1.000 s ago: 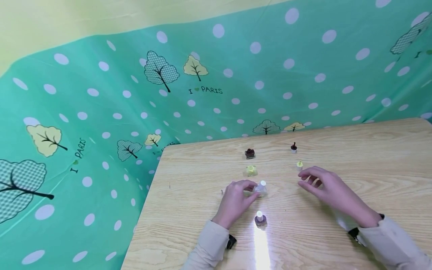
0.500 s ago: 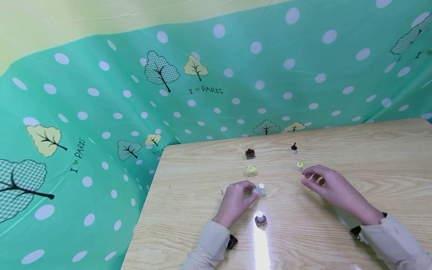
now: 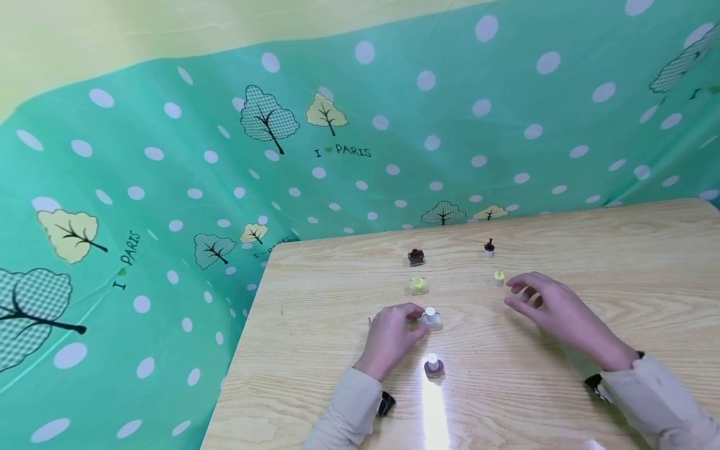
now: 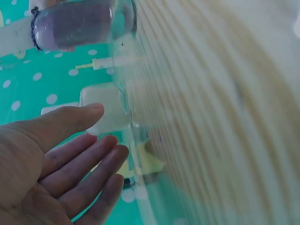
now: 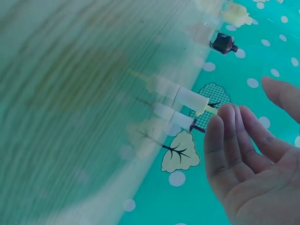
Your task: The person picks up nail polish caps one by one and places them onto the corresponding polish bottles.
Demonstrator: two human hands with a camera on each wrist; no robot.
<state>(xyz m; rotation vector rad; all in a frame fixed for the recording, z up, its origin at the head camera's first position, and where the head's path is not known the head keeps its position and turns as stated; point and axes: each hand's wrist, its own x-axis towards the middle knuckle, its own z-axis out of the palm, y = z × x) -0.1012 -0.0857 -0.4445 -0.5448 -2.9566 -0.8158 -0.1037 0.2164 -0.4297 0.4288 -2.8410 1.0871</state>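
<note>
In the head view, a nail polish bottle of whitish polish with a white cap stands on the wooden table. My left hand lies just left of it. In the left wrist view, the thumb overlaps this bottle and the other fingers extend loosely below it. Toward me stands a purple nail polish bottle, capped in white. My right hand hovers empty with softly bent fingers. Nearest it, a white cap with a yellow brush stands brush up; a cap with a dark red brush stands behind.
An uncapped yellow nail polish bottle and an uncapped dark red one stand at the back middle of the wooden table. Behind the table hangs a green dotted cloth printed with trees.
The whitish bottle's cap has shifted left and slightly down beside my left fingers. My right hand has drawn a little to the right, away from the yellow brush. Other bottles stay put.
</note>
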